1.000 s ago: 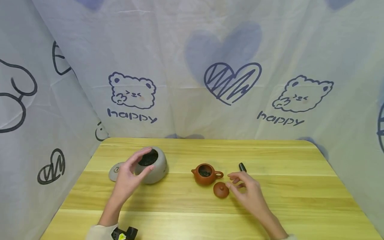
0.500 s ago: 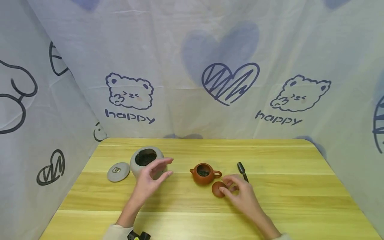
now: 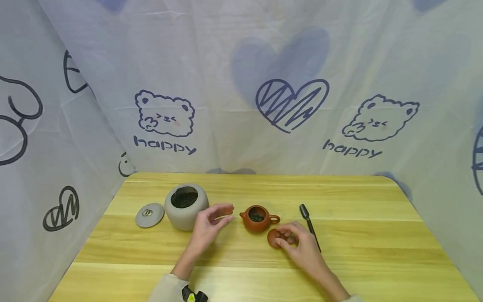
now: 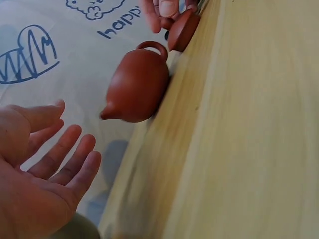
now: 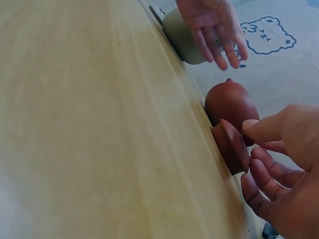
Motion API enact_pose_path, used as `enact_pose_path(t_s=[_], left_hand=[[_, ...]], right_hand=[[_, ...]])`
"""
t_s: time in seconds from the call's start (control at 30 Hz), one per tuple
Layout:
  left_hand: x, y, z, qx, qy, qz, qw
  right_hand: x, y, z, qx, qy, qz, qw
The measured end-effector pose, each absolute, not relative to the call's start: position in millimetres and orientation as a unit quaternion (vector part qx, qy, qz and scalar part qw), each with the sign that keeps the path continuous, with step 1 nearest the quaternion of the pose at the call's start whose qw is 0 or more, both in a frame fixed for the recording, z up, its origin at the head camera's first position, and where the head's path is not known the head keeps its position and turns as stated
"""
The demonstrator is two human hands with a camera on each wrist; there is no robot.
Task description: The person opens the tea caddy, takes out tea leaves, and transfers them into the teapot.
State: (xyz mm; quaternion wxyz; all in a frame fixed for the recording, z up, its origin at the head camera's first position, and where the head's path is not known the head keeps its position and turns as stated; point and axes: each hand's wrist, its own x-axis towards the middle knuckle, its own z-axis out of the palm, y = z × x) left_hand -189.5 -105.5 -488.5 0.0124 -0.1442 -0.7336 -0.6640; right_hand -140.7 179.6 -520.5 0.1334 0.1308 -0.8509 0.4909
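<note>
A small reddish-brown clay teapot (image 3: 256, 222) stands on the table without its lid, dark tea leaves inside. Its round lid (image 3: 273, 238) lies just in front of it, and my right hand (image 3: 299, 247) pinches the lid at the knob with thumb and fingertips, partly covering it. To the left of the spout, my left hand (image 3: 209, 224) hovers with fingers extended, holding nothing. In the left wrist view that left hand (image 4: 45, 169) is apart from the teapot (image 4: 137, 84). The right wrist view shows the lid (image 5: 230, 147) close to the tabletop.
A grey round jar (image 3: 185, 216) with dark leaves inside stands behind the left hand. Its grey lid (image 3: 149, 215) lies to its left. A slim dark tea scoop (image 3: 310, 226) lies beyond the right hand. A printed cloth (image 3: 226, 126) hangs behind the wooden table (image 3: 358, 235).
My left hand has moved right, from the grey jar towards the teapot. My right hand has moved slightly left onto the teapot lid and taken its knob.
</note>
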Motion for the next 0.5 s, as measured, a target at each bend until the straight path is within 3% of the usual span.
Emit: enact_pose_path(t_s=[0.5], left_hand=[[-201.5, -79.7, -516.5, -0.106, -0.695, -0.71, -0.042]], right_hand=[[-143.1, 176.7, -528.8, 0.145, -0.851, 0.487, 0.134]])
